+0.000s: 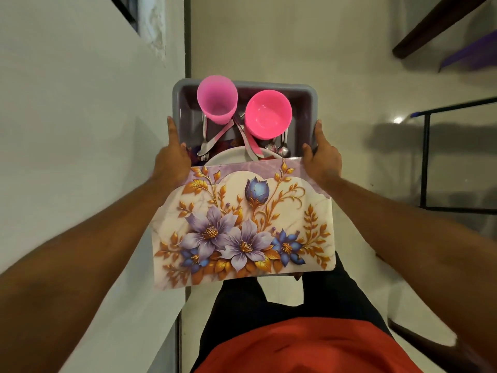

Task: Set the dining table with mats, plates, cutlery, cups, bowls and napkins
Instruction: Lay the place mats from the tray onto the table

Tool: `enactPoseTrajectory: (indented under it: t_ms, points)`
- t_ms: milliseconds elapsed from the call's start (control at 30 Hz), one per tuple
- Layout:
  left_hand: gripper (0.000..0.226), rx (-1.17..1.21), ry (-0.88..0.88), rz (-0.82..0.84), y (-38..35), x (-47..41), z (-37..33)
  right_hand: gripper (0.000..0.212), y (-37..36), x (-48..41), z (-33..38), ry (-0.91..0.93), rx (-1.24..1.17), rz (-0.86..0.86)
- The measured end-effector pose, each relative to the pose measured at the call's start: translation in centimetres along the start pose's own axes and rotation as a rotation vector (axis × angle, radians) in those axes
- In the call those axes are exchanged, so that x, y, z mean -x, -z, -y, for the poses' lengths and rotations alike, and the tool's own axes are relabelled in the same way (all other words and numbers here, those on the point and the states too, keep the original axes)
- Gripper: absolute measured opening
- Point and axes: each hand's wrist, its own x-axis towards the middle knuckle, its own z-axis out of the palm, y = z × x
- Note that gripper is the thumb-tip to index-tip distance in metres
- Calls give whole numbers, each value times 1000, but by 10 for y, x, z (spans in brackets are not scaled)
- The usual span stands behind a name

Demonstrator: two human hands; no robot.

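So far nothing is laid: we carry the whole setting in a grey tub [313, 109] above a pale floor [336, 63].
A flowered mat [242, 224], the biggest piece, lies across the tub's near end and hangs toward us. Past its far edge shows a white plate [228, 156], then a pink bowl [269, 117] and a pink cup [217, 99], both upright, with cutlery [283, 150] loose between them. Our left hand [172, 157] and right hand [322, 160] each clamp a side rim, thumbs on top, fingers hidden beneath. We cannot make out napkins. By our reckoning the gathering is done; every placing step remains.
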Motion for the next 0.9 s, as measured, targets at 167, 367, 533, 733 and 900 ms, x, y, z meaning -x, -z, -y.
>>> enactPoseTrajectory:
  t_ms: [167,367,533,733,900]
  points:
    - [68,72,-6,-40,12,-16,-122,64,95,-82,-23,82,-26,-76]
    - [67,108,-37,-49,21,-35,-278,61,234,-179,-43,147,-60,-151]
    - [68,123,-95,-79,28,-68,-391,61,341,-250,-51,144,-72,-206]
    - [68,226,-162,-51,40,-123,-501,57,449,-329,-52,191,-93,-221]
    - [66,286,-221,24,52,-180,-596,59,527,-402,-60,167,-90,-250]
